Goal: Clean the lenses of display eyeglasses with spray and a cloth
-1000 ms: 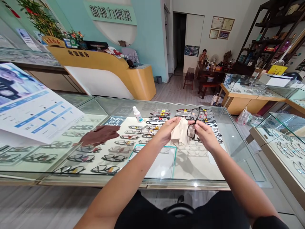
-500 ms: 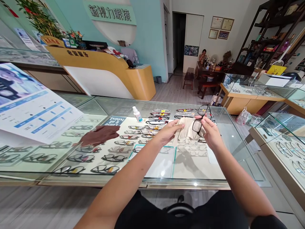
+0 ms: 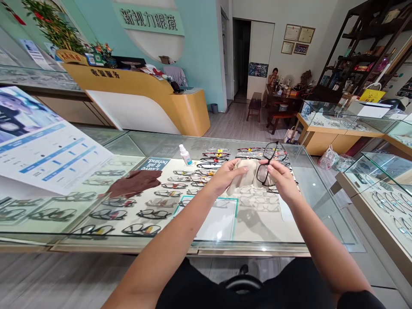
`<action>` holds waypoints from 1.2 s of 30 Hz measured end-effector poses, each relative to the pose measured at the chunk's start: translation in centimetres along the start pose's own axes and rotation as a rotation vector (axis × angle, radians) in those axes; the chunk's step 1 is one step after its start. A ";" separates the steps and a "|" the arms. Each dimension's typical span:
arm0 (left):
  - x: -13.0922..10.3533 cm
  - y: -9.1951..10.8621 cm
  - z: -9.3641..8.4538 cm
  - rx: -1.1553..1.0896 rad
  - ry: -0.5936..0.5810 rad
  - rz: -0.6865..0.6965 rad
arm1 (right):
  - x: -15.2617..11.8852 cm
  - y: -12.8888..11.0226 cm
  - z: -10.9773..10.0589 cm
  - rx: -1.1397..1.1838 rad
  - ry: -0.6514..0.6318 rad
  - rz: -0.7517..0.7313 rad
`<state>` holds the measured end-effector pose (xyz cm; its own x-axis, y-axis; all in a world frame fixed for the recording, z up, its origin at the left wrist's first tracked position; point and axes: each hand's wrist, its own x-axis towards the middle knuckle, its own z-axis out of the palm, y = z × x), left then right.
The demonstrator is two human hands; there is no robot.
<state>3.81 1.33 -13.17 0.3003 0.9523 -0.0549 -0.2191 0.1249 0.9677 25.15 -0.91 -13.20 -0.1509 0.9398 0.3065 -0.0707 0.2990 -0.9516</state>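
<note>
As the right hand [image 3: 285,182] grips, black-rimmed eyeglasses [image 3: 263,173], clear lenses [image 3: 269,151]

Teal wall [image 3: 203,56], grey plank floor [image 3: 227,123]

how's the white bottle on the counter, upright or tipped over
Upright: the white bottle stands on its base, narrow top uppermost.

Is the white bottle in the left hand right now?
No, the left hand holds a beige cloth, while the white bottle sits on the glass display case.
</note>
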 end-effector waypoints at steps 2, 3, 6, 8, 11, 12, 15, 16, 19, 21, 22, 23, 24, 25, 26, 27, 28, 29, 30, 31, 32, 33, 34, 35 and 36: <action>-0.1 0.0 0.0 0.034 -0.011 0.008 | 0.0 0.1 0.0 0.004 -0.022 -0.003; -0.2 0.1 0.0 0.053 -0.016 0.015 | 0.0 0.1 0.1 0.001 -0.025 -0.008; -0.3 0.1 -0.1 0.118 -0.048 0.062 | 0.1 0.1 0.1 -0.019 -0.021 -0.017; -0.3 0.1 -0.2 0.161 -0.061 0.108 | 0.1 0.2 0.2 -0.049 0.006 -0.002; -0.4 0.0 -0.3 0.212 -0.060 0.177 | 0.2 0.5 0.2 -0.110 0.058 0.012; -0.4 0.0 -0.3 0.220 -0.070 0.198 | 0.2 0.5 0.2 -0.125 0.068 0.010; -0.4 0.0 -0.3 0.208 -0.157 0.250 | 0.1 0.6 0.2 -0.133 0.065 -0.021; -0.3 0.1 -0.3 0.191 -0.194 0.254 | 0.1 0.5 0.2 -0.129 0.061 -0.036; -0.4 0.1 -0.5 0.148 -0.271 0.273 | -0.1 0.3 0.4 -0.122 0.045 -0.080; -0.5 0.1 -0.4 0.180 -0.325 0.310 | -0.2 0.3 0.6 -0.140 0.032 -0.102; -0.6 0.1 -0.3 0.213 -0.355 0.336 | -0.2 0.4 0.7 -0.153 0.025 -0.115; -0.8 -0.1 -0.2 0.245 -0.371 0.366 | -0.2 0.5 0.8 -0.165 0.017 -0.128; -0.9 -0.2 0.0 0.267 -0.356 0.403 | -0.3 0.6 0.9 -0.173 0.009 -0.137; -0.9 -0.4 0.2 0.271 -0.296 0.444 | -0.3 0.7 1.0 -0.177 0.002 -0.142; -0.9 -0.7 0.5 0.260 -0.198 0.486 | -0.3 0.7 1.1 -0.176 -0.004 -0.141; -0.9 -0.9 0.7 0.240 -0.092 0.514 | -0.4 0.8 1.1 -0.172 -0.007 -0.133; -0.8 -1.1 0.9 0.219 -0.009 0.518 | -0.4 0.8 1.1 -0.163 -0.009 -0.123; -0.7 -1.3 1.0 0.200 0.032 0.497 | -0.4 0.7 1.2 -0.149 -0.010 -0.114; -0.6 -1.4 1.1 0.183 0.031 0.458 | -0.5 0.6 1.2 -0.128 -0.011 -0.109; -0.5 -1.5 1.2 0.169 0.000 0.407 | -0.5 0.5 1.2 -0.102 -0.011 -0.108; -0.4 -1.5 1.2 0.155 -0.042 0.353 | -0.6 0.4 1.2 -0.075 -0.011 -0.108; -0.3 -1.5 1.2 0.143 -0.084 0.301 | -0.6 0.3 1.2 -0.049 -0.011 -0.108; -0.3 -1.4 1.2 0.135 -0.123 0.254 | -0.7 0.3 1.2 -0.028 -0.012 -0.104; -0.3 -1.4 1.1 0.131 -0.161 0.213 | -0.7 0.2 1.2 -0.015 -0.015 -0.097; -0.3 -1.4 1.1 0.132 -0.199 0.178 | -0.7 0.1 1.2 -0.011 -0.019 -0.088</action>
<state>5.03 0.58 -14.21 0.4467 0.8810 0.1555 -0.1662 -0.0891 0.9821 24.09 -1.76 -13.47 -0.1632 0.9066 0.3892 -0.0741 0.3821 -0.9212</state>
